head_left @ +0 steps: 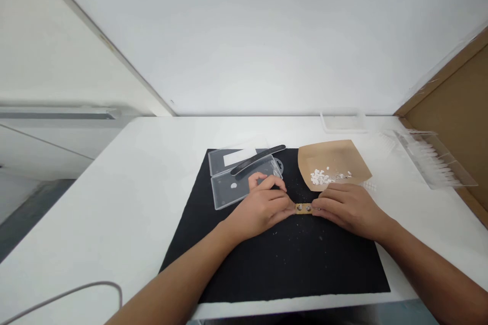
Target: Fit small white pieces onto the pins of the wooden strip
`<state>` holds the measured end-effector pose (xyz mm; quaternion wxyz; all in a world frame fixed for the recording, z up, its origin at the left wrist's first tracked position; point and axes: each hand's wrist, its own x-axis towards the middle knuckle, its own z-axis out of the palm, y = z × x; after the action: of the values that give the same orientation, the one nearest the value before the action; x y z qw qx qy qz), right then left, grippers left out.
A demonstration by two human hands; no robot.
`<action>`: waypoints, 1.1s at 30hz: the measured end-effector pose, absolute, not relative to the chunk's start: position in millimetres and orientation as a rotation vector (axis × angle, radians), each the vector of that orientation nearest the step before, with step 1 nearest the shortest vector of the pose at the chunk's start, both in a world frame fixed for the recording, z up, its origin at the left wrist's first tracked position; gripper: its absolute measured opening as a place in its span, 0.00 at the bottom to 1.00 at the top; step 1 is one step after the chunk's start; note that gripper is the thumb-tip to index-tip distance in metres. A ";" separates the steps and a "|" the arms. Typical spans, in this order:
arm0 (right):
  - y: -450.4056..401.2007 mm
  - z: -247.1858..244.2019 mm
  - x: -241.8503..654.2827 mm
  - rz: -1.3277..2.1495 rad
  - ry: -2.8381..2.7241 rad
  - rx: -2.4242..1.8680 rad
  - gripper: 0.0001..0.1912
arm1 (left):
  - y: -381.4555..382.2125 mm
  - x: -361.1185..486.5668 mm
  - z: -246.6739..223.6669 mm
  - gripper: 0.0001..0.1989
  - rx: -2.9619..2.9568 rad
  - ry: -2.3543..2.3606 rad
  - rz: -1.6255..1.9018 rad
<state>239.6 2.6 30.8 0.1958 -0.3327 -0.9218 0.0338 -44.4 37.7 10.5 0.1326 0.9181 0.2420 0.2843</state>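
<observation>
A small tan strip (304, 208) with two shiny round metal pieces lies low over the black mat (293, 269). My left hand (263, 205) pinches its left end, thumb and index finger pressed together, the other fingers curled. At the right end, the fingers of my right hand (345, 208) close on the same strip. Just behind my left hand sits an open clear plastic case (224, 194) with a white label and a small white piece in it. A dark curved file (258, 160) rests across the case.
A brown paper tray (335, 155) holding small white pieces stands behind my right hand. Farther right is a clear box of nail-like tips (430, 157). A clear container (343, 121) stands by the wall. A grey cable (76, 292) crosses the front left.
</observation>
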 end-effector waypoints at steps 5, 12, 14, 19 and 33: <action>2.8 28.6 241.2 0.073 -2.587 -0.903 0.07 | 37.4 -44.8 10.2 0.06 2.677 0.698 0.835; 3.1 27.3 241.1 0.050 -2.612 -0.872 0.09 | 36.8 -43.6 11.0 0.06 2.691 0.716 0.829; 3.3 26.9 241.2 0.056 -2.618 -0.864 0.09 | 36.7 -44.0 10.7 0.06 2.690 0.718 0.826; 3.7 25.4 242.1 0.030 -2.606 -0.855 0.09 | 37.0 -44.4 10.3 0.06 2.689 0.729 0.809; 1.1 19.3 231.5 0.177 -2.420 -0.869 0.02 | 36.1 -43.3 12.6 0.06 2.705 0.734 0.794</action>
<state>231.5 1.1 19.3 0.2785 -0.3238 -0.9018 0.0660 -43.3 36.1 12.6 0.1141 0.9225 0.2502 0.2710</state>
